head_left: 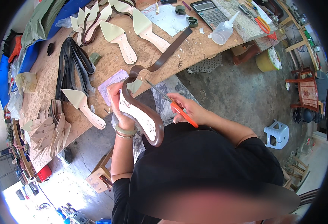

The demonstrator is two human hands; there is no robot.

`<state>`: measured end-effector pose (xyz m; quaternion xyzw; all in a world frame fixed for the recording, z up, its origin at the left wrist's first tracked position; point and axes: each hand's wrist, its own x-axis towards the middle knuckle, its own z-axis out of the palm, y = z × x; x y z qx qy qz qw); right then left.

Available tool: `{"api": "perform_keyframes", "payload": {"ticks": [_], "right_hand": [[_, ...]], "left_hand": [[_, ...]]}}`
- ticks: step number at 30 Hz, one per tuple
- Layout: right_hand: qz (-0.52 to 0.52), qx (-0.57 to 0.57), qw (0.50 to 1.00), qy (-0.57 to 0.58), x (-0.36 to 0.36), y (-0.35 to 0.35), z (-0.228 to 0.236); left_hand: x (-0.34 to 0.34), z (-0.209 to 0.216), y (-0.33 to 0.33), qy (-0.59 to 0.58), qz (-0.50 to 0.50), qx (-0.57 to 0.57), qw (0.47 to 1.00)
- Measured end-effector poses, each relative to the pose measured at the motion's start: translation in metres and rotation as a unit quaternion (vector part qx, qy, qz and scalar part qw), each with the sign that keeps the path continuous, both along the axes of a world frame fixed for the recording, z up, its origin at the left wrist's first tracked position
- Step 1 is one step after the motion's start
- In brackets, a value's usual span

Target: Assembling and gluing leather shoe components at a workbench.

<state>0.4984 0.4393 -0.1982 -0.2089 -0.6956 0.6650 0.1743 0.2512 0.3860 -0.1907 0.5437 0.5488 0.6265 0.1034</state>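
My left hand (118, 105) grips a shoe insole (141, 116), white on its face with a brown strip wrapped round its edge. The loose end of that brown strip (167, 52) runs up across the wooden table (41, 93). My right hand (186, 109) holds orange-handled scissors (171, 102), their blades pointing up-left toward the toe of the insole, close to the strip. Both hands sit just off the table's near edge, above my lap.
Several cream insoles (119, 37) and a bundle of dark straps (72, 63) lie on the table. A calculator (210, 13), a glue bottle (223, 31) and a second pair of orange scissors (261, 24) are at the far right. A pale plastic stool (276, 133) stands on the concrete floor.
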Motion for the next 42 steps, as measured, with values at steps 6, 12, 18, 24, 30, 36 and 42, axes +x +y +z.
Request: {"api": "perform_keyframes", "payload": {"ticks": [6,12,18,24,30,36,42], "right_hand": [[-0.002,-0.005,1.0,-0.004,0.001,-0.001,0.0],[0.001,-0.021,1.0,0.004,0.0,-0.001,0.0],[-0.005,-0.008,1.0,0.004,0.001,-0.001,0.0],[-0.007,-0.012,1.0,0.01,0.0,-0.002,-0.001],[-0.009,-0.023,0.999,0.025,0.0,-0.003,-0.003],[-0.004,-0.043,0.999,0.022,0.0,-0.005,0.002],[-0.017,0.036,0.997,-0.064,-0.007,-0.004,0.012]], "left_hand": [[0.003,0.0,-0.001,-0.002,0.011,-0.001,1.0],[0.005,0.0,0.0,-0.004,0.013,0.02,1.0],[0.007,-0.001,0.001,-0.008,0.024,0.017,1.0],[0.006,0.002,0.001,-0.008,0.025,0.023,0.999],[0.002,0.004,0.0,0.067,0.048,0.031,0.996],[0.009,0.014,-0.003,0.083,0.036,0.027,0.995],[0.008,0.016,-0.003,0.139,0.048,0.028,0.989]]}}
